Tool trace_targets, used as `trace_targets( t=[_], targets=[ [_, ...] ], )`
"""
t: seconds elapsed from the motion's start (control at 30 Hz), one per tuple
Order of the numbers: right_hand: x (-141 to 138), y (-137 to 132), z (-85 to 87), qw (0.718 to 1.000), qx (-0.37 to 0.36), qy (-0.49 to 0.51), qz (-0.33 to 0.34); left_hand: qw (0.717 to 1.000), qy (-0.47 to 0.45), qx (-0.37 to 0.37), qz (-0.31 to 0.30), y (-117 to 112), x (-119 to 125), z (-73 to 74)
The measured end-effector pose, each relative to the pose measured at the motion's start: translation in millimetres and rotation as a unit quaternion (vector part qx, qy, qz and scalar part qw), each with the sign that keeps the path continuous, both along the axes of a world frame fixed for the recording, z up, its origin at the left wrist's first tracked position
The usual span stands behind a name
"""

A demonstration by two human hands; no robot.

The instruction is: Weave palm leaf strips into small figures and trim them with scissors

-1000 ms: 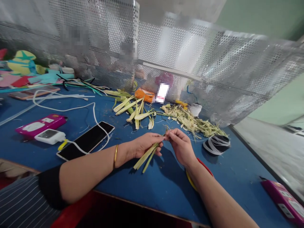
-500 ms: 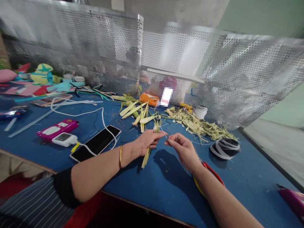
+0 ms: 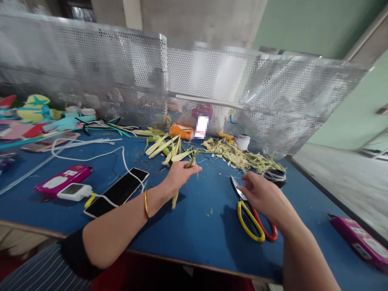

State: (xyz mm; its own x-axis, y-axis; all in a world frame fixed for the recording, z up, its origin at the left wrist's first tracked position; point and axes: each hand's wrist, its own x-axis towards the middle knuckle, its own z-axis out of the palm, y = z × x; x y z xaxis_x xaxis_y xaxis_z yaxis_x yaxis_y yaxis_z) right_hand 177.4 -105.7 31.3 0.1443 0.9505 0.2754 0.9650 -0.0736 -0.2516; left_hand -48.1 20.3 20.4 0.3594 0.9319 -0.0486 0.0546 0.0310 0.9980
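Observation:
My left hand (image 3: 178,176) is closed round a few thin green-yellow leaf strips (image 3: 175,199) that stick out below the palm, held just above the blue table (image 3: 200,226). My right hand (image 3: 262,196) hovers to the right over a pair of scissors with yellow and red handles (image 3: 253,220); its fingers are smeared by motion. A pile of whole leaf strips (image 3: 169,146) lies beyond my left hand. A heap of shredded leaf scraps (image 3: 242,157) lies beyond my right hand.
A black phone (image 3: 117,192) with a white cable, a white power bank (image 3: 74,191) and a pink device (image 3: 62,182) lie at the left. Another pink device (image 3: 359,242) sits at the right edge. A tape roll (image 3: 274,176), an orange box (image 3: 181,131) and a perforated metal screen (image 3: 212,97) stand behind.
My hands have parted: the right hand left the strips and swung right over the scissors, which now show. The left hand keeps the strips.

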Motion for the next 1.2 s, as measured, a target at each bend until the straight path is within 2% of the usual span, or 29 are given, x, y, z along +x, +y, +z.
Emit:
trace_targets(
  t=[0.1,0.17,0.23,0.43,0.53,0.63,0.7,0.8,0.87,0.93,1.07,1.13,1.2],
  targets=[
    [9.0,-32.6,-25.8,0.991,-0.111,-0.049,-0.052,0.997,0.01,0.069,0.026,4.5,-1.7,-0.3],
    [9.6,-43.9,-43.9,0.987,-0.129,-0.07,-0.071,0.992,0.021,0.114,0.041,6.9,-2.2,-2.3],
    [9.3,-46.3,-53.5,0.984,-0.133,-0.075,-0.095,0.987,0.033,0.15,0.045,9.1,-2.4,-5.5],
    [21.3,-37.6,-48.4,0.984,-0.149,-0.015,-0.101,0.974,0.069,0.21,0.049,15.9,-4.9,-11.4],
    [34.1,-42.5,-52.0,0.985,-0.108,0.1,-0.085,0.968,0.083,0.227,0.061,17.6,-6.7,-10.5],
    [39.6,-51.8,-54.5,0.966,-0.075,0.235,-0.08,0.969,0.088,0.222,0.059,18.0,-6.8,-11.5],
    [33.6,-57.8,-51.0,0.935,-0.081,0.337,-0.074,0.971,0.087,0.216,0.06,17.9,-6.1,-13.3],
    [7.6,-63.2,-40.2,0.863,-0.056,0.5,-0.04,0.969,0.084,0.222,0.066,17.6,-5.3,-15.1],
    [-18.0,-63.6,-32.8,0.799,0.021,0.601,-0.015,0.968,0.08,0.227,0.067,17.3,-5.3,-14.6],
    [-45.6,-61.5,-27.2,0.725,0.042,0.687,0.003,0.968,0.078,0.226,0.07,17.1,-5.6,-13.5],
    [-92.6,-53.5,-21.7,0.592,-0.017,0.805,0.046,0.968,0.077,0.227,0.077,16.3,-5.8,-12.2],
    [-108.4,-48.6,-20.6,0.548,-0.047,0.832,0.079,0.965,0.083,0.235,0.079,15.6,-5.8,-12.5],
    [-118.4,-43.6,-20.6,0.52,-0.068,0.843,0.12,0.959,0.095,0.253,0.085,14.3,-6.2,-12.6]
  ],
)
